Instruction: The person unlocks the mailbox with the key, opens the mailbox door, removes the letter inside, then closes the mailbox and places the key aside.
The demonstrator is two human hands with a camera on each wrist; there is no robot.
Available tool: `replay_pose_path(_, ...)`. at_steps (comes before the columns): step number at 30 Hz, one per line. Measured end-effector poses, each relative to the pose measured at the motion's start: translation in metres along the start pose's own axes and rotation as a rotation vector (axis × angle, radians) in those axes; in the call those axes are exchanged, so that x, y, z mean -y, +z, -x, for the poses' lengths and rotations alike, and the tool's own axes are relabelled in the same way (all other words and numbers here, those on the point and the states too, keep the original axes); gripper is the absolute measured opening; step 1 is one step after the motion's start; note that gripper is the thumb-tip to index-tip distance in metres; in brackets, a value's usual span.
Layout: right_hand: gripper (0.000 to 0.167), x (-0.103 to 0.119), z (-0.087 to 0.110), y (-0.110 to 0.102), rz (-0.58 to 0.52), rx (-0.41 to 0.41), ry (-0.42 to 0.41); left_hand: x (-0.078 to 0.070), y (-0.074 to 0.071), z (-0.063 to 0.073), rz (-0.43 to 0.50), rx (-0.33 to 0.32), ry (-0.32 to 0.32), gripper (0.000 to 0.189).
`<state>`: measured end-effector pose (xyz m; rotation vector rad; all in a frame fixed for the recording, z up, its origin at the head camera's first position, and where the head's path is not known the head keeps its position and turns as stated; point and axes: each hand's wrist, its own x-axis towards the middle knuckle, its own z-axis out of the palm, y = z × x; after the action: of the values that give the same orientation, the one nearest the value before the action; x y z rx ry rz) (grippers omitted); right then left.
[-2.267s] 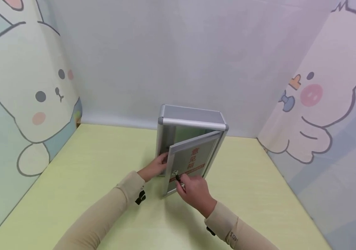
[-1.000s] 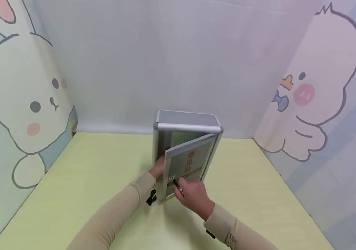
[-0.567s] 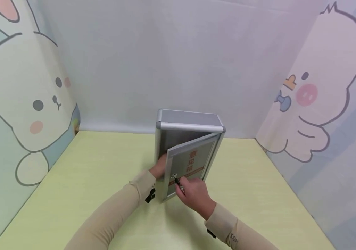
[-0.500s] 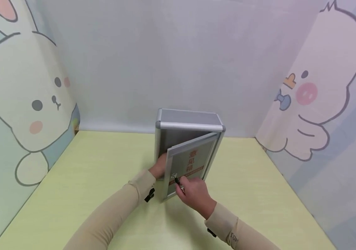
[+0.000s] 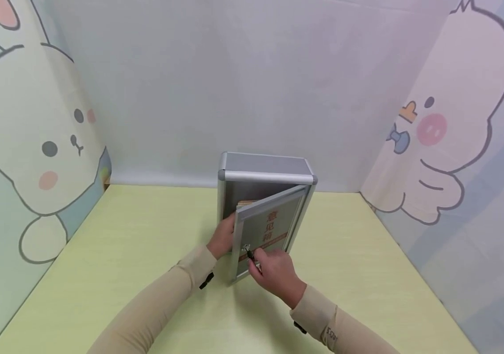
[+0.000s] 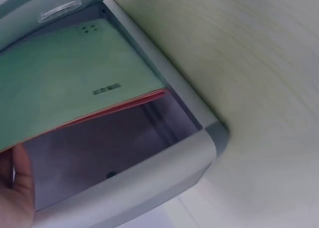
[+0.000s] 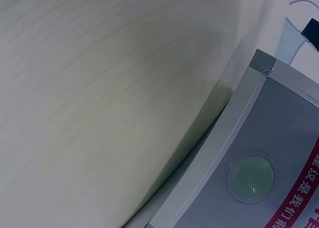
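Note:
A grey suggestion box (image 5: 269, 162) with silver edges stands on the table, its glazed door (image 5: 269, 226) ajar. My left hand (image 5: 222, 238) reaches in behind the door's free edge, its fingertips hidden there in the head view. In the left wrist view that hand pinches the edge of a green booklet (image 6: 75, 78) with red layers beneath it, tilted inside the box. Tan edges of the booklet (image 5: 247, 203) show over the door top in the head view. My right hand (image 5: 276, 275) pinches a black-headed key (image 5: 250, 254) standing in the door lock (image 5: 246, 247).
The box sits on a pale yellow-green table (image 5: 159, 216). Behind it hangs a plain grey curtain (image 5: 256, 83), with cartoon-printed cloth at both sides. A round clear disc (image 7: 250, 177) sits on the door near a red printed strip.
My left hand reached deeper into the box, then drew back a little. The green surface at the back has left view, and the booklet's edges now show above the door. The right hand stays on the key.

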<state>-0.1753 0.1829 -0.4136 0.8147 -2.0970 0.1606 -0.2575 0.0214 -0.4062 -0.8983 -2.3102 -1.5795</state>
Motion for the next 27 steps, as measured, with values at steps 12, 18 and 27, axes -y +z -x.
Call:
replay_pose_path(12,0.038,-0.001,-0.002,0.003,-0.018,-0.035,-0.018,0.004,-0.012,0.017,-0.202,-0.045,0.004,0.003)
replay_pose_path(18,0.039,-0.001,-0.003,0.003,-0.033,-0.013,-0.013,0.008,-0.022,0.028,-0.244,-0.105,0.025,0.012)
replay_pose_path(27,0.037,-0.002,-0.002,0.001,-0.034,-0.016,-0.021,0.011,-0.031,0.036,-0.282,-0.166,0.055,0.012)
